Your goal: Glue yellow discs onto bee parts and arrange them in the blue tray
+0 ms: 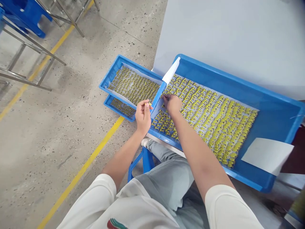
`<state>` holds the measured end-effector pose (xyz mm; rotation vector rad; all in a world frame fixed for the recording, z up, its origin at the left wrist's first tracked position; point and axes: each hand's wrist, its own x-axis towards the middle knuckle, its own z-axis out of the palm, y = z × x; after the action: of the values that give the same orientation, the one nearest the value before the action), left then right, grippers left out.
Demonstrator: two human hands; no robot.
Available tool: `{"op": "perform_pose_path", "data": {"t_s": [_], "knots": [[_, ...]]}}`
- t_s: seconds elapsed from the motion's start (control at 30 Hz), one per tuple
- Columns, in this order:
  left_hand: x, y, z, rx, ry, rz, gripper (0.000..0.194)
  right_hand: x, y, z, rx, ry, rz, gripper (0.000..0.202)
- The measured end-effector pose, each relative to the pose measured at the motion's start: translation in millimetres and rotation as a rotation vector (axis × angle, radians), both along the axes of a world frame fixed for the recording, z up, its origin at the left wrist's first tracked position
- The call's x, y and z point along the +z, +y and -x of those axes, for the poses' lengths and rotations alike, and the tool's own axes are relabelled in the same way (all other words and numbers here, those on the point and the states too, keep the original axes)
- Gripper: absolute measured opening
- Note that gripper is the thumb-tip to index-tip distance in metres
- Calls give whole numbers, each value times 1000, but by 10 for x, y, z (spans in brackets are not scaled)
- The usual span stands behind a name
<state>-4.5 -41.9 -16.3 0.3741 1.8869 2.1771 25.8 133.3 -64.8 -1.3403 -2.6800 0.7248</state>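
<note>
My left hand (pixel 143 119) is closed in a pinch at the near right corner of the smaller blue tray (pixel 140 67). A small yellow piece (pixel 149 104) shows between its thumb and fingers. My right hand (pixel 173 105) reaches into the left end of the large blue tray (pixel 228 79), fingertips bent together at the small pieces; what they grip is hidden. Rows of flat yellow-and-dark pieces (pixel 209 117) lie on a light sheet in this tray. Many similar, smaller-looking pieces (pixel 133 84) cover the sheet in the small tray.
A second small blue tray (pixel 108 101) sits lower, beneath the first. White paper (pixel 172 71) hangs over the large tray's left rim; another sheet (pixel 268 155) lies at its right end. A pale table (pixel 228 35) stands behind. Metal-legged stools (pixel 35 47) are at upper left.
</note>
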Motion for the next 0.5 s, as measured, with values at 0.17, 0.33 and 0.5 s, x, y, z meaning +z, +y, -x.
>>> {"op": "perform_pose_path", "data": {"t_s": [0.17, 0.33, 0.5], "knots": [[10, -7, -7, -47, 39, 15, 41, 26, -2, -11, 27, 43, -39, 29], [39, -15, -14, -96, 62, 81, 46, 93, -37, -37, 32, 195, -53, 31], [89, -26, -24, -109, 145, 155, 42, 497, -169, -222, 160, 698, 162, 36]]}}
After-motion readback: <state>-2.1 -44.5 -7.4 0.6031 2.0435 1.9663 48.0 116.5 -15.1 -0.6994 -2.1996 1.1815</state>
